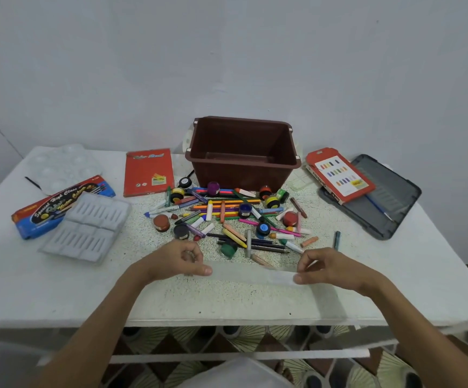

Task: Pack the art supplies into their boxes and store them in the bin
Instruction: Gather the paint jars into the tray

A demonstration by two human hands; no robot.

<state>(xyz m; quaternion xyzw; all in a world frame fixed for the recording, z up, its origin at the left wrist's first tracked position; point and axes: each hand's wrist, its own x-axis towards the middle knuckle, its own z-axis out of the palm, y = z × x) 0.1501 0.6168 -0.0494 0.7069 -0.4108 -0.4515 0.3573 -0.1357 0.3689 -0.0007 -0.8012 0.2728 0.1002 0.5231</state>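
Tray (pixel 87 225) at 10 o'clock. Left hand (pixel 182 259) pinches the left end of the clear sleeve (pixel 255 273) (edges faint). Pile (pixel 233 217) of crayons, pens and pots at 12, bin (pixel 241 152) behind it. Right hand (pixel 328 268) pinches the right end. Red box (pixel 339 175) at 2.

Left hand (pixel 182 259) and right hand (pixel 328 268) each pinch one end of a clear plastic piece (pixel 252 273), held low over the bench (pixel 59 289). Just behind it there's a messy pile of crayons, markers and paint pots (pixel 233 217), and behind that the brown bin (pixel 241 152). A watercolour box (pixel 59 205) sits off to the left, a grey case (pixel 389 197) to the right.
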